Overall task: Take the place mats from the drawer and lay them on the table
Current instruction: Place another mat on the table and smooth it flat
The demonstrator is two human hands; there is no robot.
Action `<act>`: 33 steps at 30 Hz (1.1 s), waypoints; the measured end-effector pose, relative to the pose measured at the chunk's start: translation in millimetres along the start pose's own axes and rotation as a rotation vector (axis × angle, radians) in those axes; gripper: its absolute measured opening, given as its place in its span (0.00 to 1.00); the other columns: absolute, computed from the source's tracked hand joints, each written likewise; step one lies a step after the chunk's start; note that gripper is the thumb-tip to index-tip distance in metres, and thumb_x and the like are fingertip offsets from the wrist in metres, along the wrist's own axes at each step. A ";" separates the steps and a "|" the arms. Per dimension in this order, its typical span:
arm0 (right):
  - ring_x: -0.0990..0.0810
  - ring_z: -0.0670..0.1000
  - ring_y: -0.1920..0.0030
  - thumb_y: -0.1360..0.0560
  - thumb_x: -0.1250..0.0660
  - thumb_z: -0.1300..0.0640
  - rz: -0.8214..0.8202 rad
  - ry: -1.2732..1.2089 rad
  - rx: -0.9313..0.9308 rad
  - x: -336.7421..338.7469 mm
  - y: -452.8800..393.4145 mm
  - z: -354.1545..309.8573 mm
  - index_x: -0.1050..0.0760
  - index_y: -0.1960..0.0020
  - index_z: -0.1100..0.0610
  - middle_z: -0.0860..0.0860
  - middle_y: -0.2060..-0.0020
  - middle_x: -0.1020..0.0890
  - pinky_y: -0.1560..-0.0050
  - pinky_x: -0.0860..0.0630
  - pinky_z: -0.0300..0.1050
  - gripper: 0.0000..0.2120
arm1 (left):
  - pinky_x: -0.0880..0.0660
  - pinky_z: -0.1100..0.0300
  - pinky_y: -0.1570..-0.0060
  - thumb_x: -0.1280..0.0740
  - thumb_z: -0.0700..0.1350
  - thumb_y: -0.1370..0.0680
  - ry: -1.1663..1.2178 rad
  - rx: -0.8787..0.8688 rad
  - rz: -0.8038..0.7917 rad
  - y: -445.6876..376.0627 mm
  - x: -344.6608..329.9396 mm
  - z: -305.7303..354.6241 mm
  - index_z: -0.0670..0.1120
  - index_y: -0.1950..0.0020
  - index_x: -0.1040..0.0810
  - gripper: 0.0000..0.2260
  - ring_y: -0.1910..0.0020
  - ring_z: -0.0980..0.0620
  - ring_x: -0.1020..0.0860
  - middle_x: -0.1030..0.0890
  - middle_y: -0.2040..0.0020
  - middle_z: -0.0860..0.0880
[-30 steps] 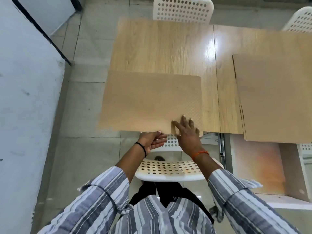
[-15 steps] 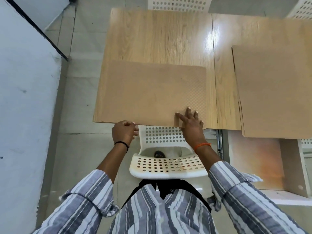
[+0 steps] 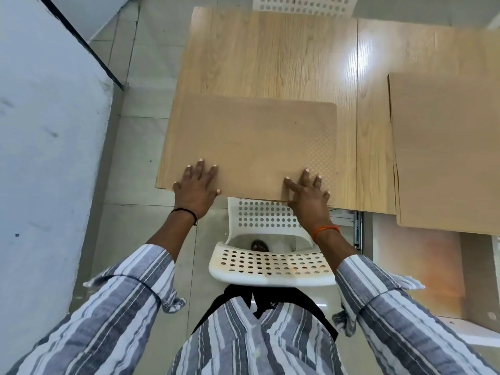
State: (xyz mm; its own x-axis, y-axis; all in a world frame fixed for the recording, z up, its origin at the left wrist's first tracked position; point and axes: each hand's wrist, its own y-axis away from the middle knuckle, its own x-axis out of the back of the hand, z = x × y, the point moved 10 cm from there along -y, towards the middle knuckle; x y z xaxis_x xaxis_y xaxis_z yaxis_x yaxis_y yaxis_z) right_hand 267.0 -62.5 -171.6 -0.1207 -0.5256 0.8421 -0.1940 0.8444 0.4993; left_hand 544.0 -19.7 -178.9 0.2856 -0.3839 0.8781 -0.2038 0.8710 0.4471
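Tan mat lies flat on the table, near edge; left hand and right hand spread on it. Looks thin, light, stiffish; best gripped at its near edge.

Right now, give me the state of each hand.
Left hand: open, flat on the place mat.
Right hand: open, fingers spread flat on the same mat.

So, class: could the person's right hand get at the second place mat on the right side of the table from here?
Probably yes: the right hand lies flat and open on the near place mat, and only bare table separates it from the second place mat.
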 end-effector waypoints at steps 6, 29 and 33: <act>0.62 0.69 0.23 0.21 0.37 0.44 -0.003 -0.033 -0.005 -6.0 -1.6 -13.3 0.50 0.22 0.40 0.59 0.21 0.60 0.29 0.53 0.76 0.33 | 0.42 0.32 0.32 0.37 0.57 0.22 0.014 0.033 -0.081 -13.3 4.6 -5.9 0.61 0.22 0.49 0.32 0.21 0.44 0.55 0.55 0.20 0.53; 0.66 0.69 0.25 0.17 0.46 0.50 -0.022 -0.006 -0.007 -7.8 -6.6 -29.2 0.60 0.22 0.38 0.59 0.23 0.68 0.31 0.53 0.78 0.31 | 0.46 0.44 0.25 0.27 0.52 0.27 0.085 0.135 -0.218 -32.0 17.1 -25.1 0.60 0.21 0.56 0.45 0.22 0.41 0.58 0.62 0.20 0.50; 0.66 0.69 0.24 0.17 0.46 0.49 -0.026 -0.023 -0.022 -8.2 -4.9 -32.3 0.59 0.22 0.38 0.58 0.23 0.67 0.31 0.53 0.78 0.31 | 0.45 0.43 0.26 0.27 0.50 0.26 0.049 0.117 -0.269 -35.7 18.7 -29.9 0.60 0.21 0.57 0.45 0.21 0.41 0.58 0.62 0.20 0.50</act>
State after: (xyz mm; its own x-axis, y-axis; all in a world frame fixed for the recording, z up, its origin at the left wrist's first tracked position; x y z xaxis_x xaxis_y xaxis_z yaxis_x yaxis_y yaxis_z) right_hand 300.4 -59.0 -174.3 -0.1381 -0.5496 0.8239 -0.1763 0.8322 0.5256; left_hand 584.7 -48.8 -183.6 0.3887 -0.5785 0.7171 -0.2198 0.6976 0.6819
